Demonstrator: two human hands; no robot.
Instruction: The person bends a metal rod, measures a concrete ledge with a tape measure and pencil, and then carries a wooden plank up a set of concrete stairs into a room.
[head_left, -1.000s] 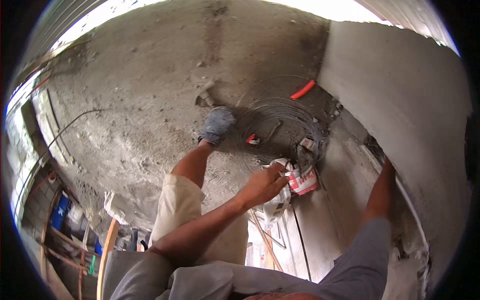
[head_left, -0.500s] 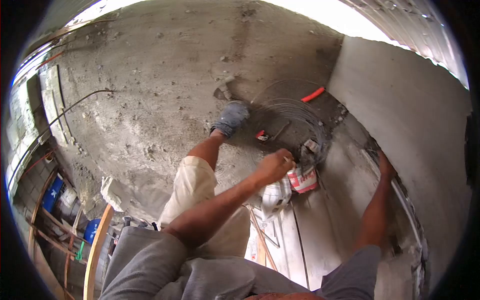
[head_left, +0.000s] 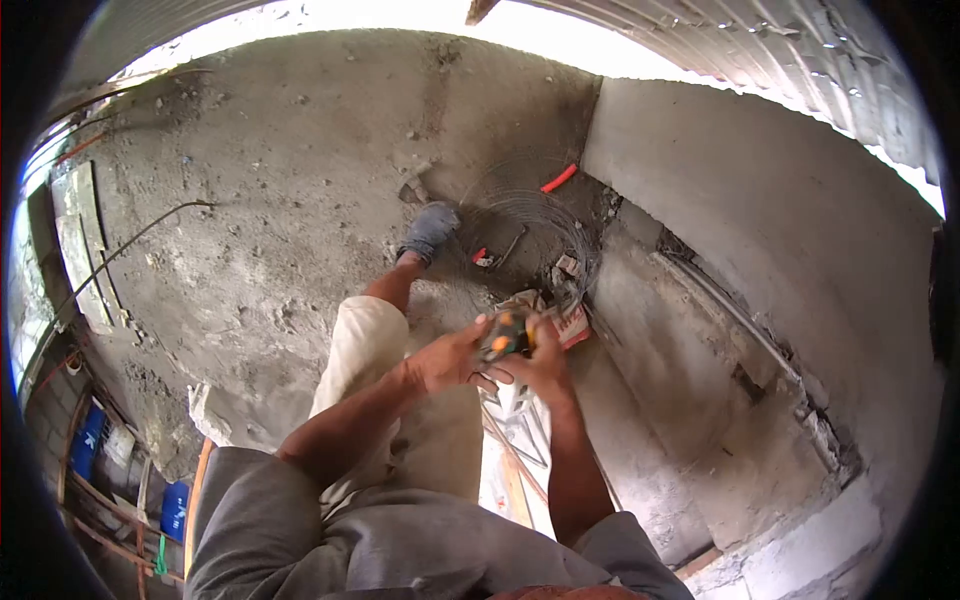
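Both hands meet above the knee: left hand [head_left: 450,362] and right hand [head_left: 543,365] are curled tight together round a small orange-handled tool [head_left: 503,338], likely pliers. The wire coil [head_left: 530,235] lies on the concrete floor [head_left: 280,200] just beside the grey shoe [head_left: 430,230], untouched. Tool's in grip, I'd say; the wire work is not yet begun.

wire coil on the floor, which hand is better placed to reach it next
Right, probably. Both hands hold the orange-handled tool, but the right hand is on the side nearer the wire coil, which lies ahead beside the wall. The left hand sits further from it.
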